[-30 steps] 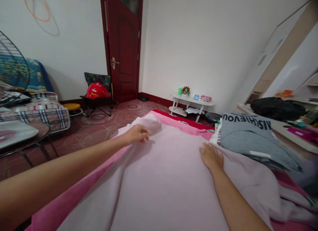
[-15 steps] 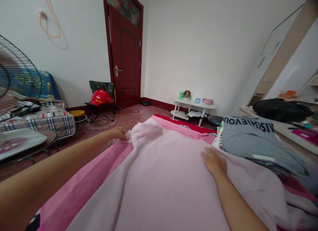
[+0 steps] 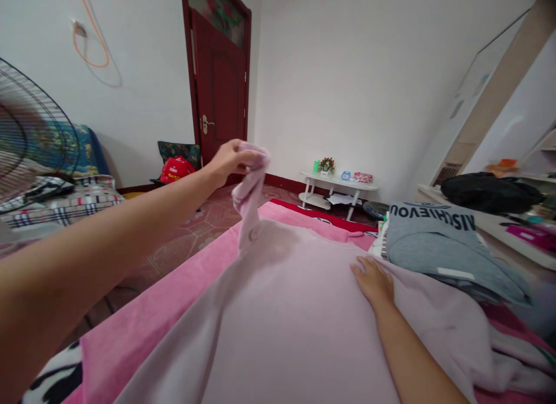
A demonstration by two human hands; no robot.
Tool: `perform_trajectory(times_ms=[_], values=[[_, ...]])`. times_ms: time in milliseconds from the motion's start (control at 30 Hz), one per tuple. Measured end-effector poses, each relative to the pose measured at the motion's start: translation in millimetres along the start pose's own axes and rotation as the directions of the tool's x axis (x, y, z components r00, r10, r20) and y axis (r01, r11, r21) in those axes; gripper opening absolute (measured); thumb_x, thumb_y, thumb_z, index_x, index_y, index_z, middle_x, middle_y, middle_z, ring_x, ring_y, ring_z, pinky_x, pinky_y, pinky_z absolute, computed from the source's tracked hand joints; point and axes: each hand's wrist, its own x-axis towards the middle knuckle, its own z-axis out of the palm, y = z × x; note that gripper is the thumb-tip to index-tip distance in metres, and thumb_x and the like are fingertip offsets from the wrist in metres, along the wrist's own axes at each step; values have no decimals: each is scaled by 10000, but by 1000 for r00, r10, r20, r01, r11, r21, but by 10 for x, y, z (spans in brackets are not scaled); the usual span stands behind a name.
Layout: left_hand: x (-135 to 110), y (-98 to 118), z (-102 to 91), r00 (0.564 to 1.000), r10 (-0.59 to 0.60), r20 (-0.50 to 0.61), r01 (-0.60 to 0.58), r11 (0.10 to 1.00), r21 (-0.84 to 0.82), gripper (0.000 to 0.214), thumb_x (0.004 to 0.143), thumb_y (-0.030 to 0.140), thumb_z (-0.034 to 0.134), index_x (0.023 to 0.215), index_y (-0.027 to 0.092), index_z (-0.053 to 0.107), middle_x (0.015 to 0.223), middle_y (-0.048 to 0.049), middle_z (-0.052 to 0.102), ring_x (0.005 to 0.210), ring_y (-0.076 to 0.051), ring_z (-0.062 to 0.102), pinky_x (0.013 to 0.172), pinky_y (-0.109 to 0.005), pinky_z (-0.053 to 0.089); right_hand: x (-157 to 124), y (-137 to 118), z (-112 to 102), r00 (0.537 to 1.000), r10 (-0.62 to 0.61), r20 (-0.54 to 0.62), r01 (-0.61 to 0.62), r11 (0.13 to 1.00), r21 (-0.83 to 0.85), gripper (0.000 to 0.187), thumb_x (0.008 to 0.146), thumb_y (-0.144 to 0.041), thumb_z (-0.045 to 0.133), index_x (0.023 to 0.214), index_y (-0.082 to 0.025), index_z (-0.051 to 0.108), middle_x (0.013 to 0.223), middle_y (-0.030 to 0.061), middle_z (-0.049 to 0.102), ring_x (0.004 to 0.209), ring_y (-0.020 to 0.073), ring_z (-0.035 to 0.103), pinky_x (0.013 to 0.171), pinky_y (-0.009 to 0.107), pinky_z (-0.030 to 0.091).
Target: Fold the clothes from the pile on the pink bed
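Pale pink garment spread over bed's pink blanket, body mostly flat and smooth. Far-left end lifted clear of the bed, hanging twisted from left hand. Judging by the lie: flattening largely done, raised end not yet laid down, near-right side rumpled. Left fingers pinched closed on the cloth. Right hand palm-down, fingers extended, pressing the garment, gripping nothing. Folded grey shirt just beside right hand.
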Motion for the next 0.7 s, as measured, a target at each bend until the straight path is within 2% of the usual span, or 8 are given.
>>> perform_trajectory(times_ms=[67, 200, 233, 367, 433, 567, 633, 700], values=[[-302, 295, 216, 921, 161, 356, -82, 970, -227, 440, 863, 439, 564, 1203, 160, 553, 1088, -74, 652, 939, -192, 647, 798, -342, 524, 8, 50, -24, 999, 7, -37, 2, 973, 231, 490, 801, -429, 445, 1174, -174, 635, 1382, 117, 518, 1328, 304, 396, 1112, 506, 250], [-1030, 391, 402, 571, 178, 801, -50, 982, -183, 377, 777, 475, 662, 1015, 185, 689, 956, -38, 703, 871, -205, 659, 780, -307, 525, 18, 161, -75, 995, 66, -69, -21, 854, 520, 535, 827, -493, 394, 1147, -132, 626, 1189, 148, 651, 1116, 296, 601, 975, 432, 451], [-1173, 280, 403, 560, 125, 819, -82, 992, -95, 351, 782, 457, 652, 1010, 193, 692, 963, -35, 704, 873, -202, 654, 780, -297, 521, 20, 178, -84, 992, 94, -80, -31, 819, 573, 577, 845, -517, 349, 1177, -118, 599, 1179, 153, 655, 1067, 278, 632, 925, 404, 491], [-1570, -426, 268, 777, -69, 626, -215, 905, 367, 523, 748, 405, 640, 1226, 204, 579, 1184, -89, 633, 992, -238, 617, 843, -323, 492, 52, 168, -184, 972, 233, 17, -139, 518, 844, 659, 840, -593, 352, 1192, -75, 558, 1241, 211, 610, 1015, 276, 668, 826, 359, 546], [-1739, -718, 137, 811, -194, 552, -165, 829, 534, 644, 733, 433, 632, 1316, 196, 494, 1169, -110, 635, 1002, -262, 618, 852, -346, 481, 76, 116, -319, 975, 153, 163, -218, 483, 848, 656, 873, -591, 291, 1195, -88, 562, 1260, 217, 598, 1068, 281, 646, 829, 368, 546], [-2079, -879, -129, 723, -440, 532, -15, 761, 648, 707, 707, 620, 599, 1259, 183, 543, 1065, -123, 674, 974, -299, 631, 827, -357, 478, 32, -116, -674, 872, -203, 445, -225, 642, 733, 678, 894, -618, 239, 1257, -132, 542, 1239, 176, 626, 1108, 267, 627, 823, 380, 544], [-2217, -795, -224, 669, -499, 551, 54, 772, 633, 674, 685, 673, 593, 1149, 185, 618, 1094, -126, 671, 987, -305, 627, 834, -348, 477, -56, -303, -780, 822, -288, 492, -121, 755, 644, 688, 820, -634, 458, 1300, -144, 515, 1241, 158, 629, 1089, 261, 633, 842, 365, 534], [-2316, -671, -289, 581, -532, 615, 148, 813, 563, 613, 668, 664, 614, 1083, 214, 655, 1091, -92, 683, 973, -300, 635, 802, -328, 493, -164, -502, -785, 843, -297, 447, 64, 882, 467, 760, 652, -560, 709, 1272, -151, 550, 1210, 151, 648, 1052, 266, 644, 854, 353, 523]])
